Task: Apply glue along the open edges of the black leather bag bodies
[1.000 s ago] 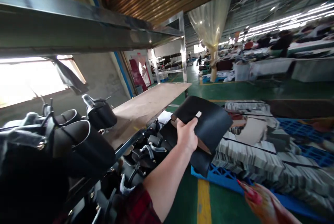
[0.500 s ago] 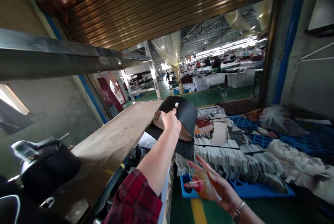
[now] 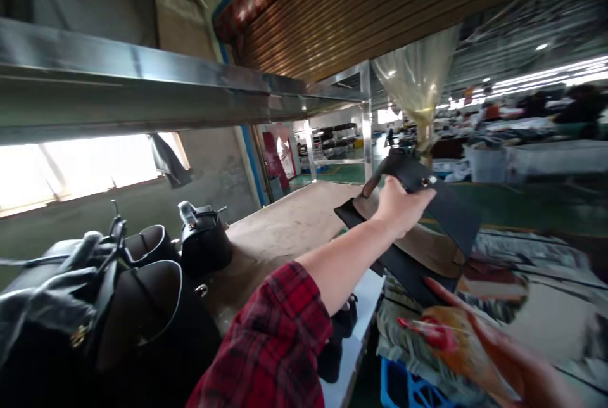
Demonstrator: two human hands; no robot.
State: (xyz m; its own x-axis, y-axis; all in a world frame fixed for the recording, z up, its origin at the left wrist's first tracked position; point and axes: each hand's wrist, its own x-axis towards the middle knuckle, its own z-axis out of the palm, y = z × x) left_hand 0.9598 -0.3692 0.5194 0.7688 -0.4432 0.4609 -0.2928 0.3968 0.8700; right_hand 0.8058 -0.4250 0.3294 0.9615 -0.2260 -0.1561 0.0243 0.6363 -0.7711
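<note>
My left hand is closed on the upper edge of a black leather bag piece. The piece is bent into a loop, tan on its inner side, with a small metal fitting near my fingers; a black flap hangs below. Lower right, my right hand is smeared by motion. In its palm lies a small clear bottle with amber contents and a red tip. One finger of that hand reaches up to the lower edge of the bag piece; whether it touches I cannot tell.
Black bags stand on the left of a brown-covered shelf. A metal beam runs above it. Bundled grey pieces lie at the right over a blue plastic pallet. A rolled shutter hangs over the opening.
The view has swung left, bringing more black bags into sight. My left hand still grips the bag piece, now tilted and showing more of its tan inside. My right hand is closer to it.
</note>
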